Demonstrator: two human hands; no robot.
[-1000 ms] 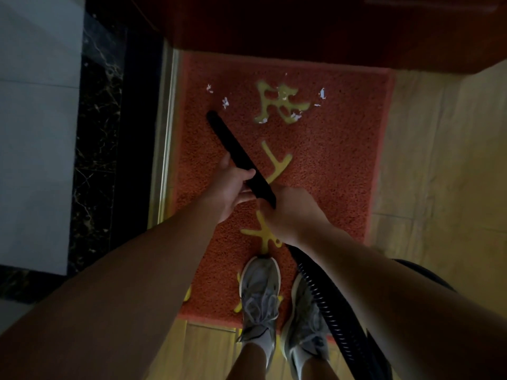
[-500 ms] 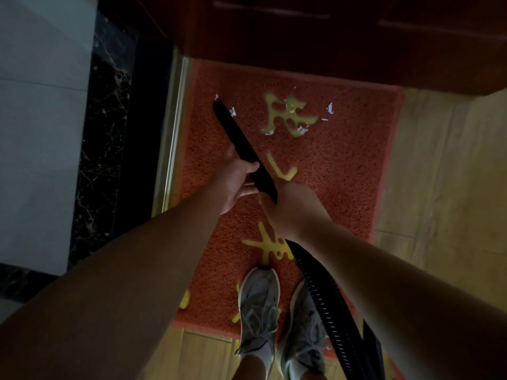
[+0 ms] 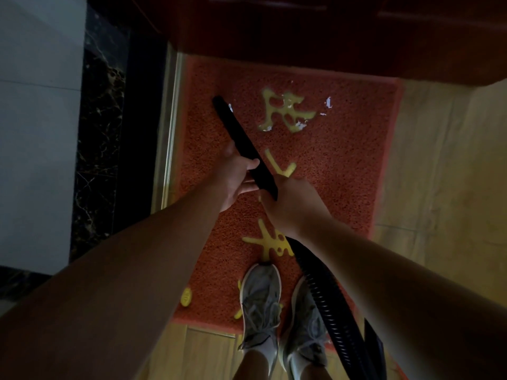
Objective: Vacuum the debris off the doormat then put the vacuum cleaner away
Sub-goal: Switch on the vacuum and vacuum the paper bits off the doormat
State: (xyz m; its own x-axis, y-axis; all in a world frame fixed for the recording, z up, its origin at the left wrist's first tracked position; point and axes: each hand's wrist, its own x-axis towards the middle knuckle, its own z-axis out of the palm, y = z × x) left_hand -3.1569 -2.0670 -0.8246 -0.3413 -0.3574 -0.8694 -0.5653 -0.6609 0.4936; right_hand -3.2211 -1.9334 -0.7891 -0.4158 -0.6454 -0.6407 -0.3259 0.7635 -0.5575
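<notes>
A red doormat (image 3: 343,165) with yellow characters lies on the floor in front of a dark red door. White paper scraps (image 3: 328,102) lie around the top character, and one scrap shows beside the nozzle tip. Both hands grip the black vacuum nozzle (image 3: 236,127), which slants up-left with its tip near the mat's far left corner. My left hand (image 3: 236,176) wraps the nozzle's middle. My right hand (image 3: 290,204) holds its rear end, where the ribbed black hose (image 3: 323,300) runs down to the lower right.
My two grey sneakers (image 3: 260,303) stand on the mat's near edge. A dark red door (image 3: 301,31) closes the top. A metal threshold strip (image 3: 168,127) and black marble border (image 3: 101,133) run along the left. Wooden floor (image 3: 444,174) lies to the right.
The nozzle tip has slid up and left toward the mat's far left corner, reaching the scraps there. Both hands followed, keeping their grip.
</notes>
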